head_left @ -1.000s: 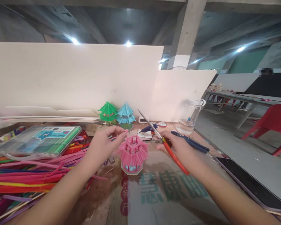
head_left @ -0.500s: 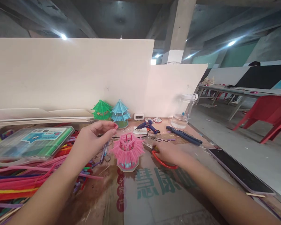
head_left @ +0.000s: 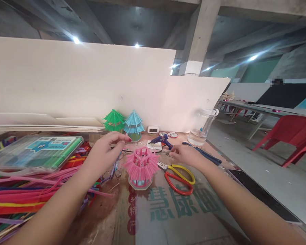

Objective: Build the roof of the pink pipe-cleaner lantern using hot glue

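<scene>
A pink fringed pavilion model point(head_left: 141, 166) stands on the cardboard sheet point(head_left: 183, 217) in front of me. My left hand point(head_left: 104, 153) hovers just left of it, thumb and fingers pinched on a small piece too small to name. My right hand point(head_left: 186, 154) reaches past the model toward the blue glue gun point(head_left: 162, 140), fingers stretched forward and holding nothing. The red and yellow scissors point(head_left: 177, 174) lie on the cardboard below my right hand.
Coloured pipe cleaners point(head_left: 28, 190) and a clear plastic box point(head_left: 35, 149) fill the left. Green point(head_left: 114, 119) and blue point(head_left: 134, 123) pavilion models stand by the white board. A glass jar point(head_left: 203, 127), blue tool point(head_left: 204, 153) and phone point(head_left: 265, 195) lie right.
My right hand put the scissors down on the cardboard, let go, and moved up toward the glue gun. My left hand kept its pinch beside the pink model.
</scene>
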Available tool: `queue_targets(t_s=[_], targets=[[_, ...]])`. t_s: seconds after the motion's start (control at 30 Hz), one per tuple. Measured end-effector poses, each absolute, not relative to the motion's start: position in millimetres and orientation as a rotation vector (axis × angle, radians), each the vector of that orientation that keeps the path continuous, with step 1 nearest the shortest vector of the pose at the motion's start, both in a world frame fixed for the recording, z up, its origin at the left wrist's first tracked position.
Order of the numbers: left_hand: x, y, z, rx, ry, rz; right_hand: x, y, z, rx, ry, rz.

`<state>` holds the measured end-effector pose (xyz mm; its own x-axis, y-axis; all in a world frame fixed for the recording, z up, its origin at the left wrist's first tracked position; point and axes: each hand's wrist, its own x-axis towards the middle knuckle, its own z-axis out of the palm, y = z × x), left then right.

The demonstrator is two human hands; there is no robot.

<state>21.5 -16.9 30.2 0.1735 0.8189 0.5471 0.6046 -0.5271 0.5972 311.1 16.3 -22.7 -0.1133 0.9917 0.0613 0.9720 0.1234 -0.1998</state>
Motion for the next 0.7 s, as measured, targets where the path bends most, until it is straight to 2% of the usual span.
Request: queue_targets(t_s=[0.23, 0.53, 0.7], targets=[[18, -2, 22, 2.271, 1.439, 1.096, 324, 72, -50, -1.968, -1.927, 0.211], [35, 10, 22, 2.251, 1.385, 0.872, 312, 96, -71, -1.842, -1.873, 0.440], [42, 7, 23, 2.241, 1.427, 0.904, 313, 101, -79, -1.820, -1.861, 0.505]])
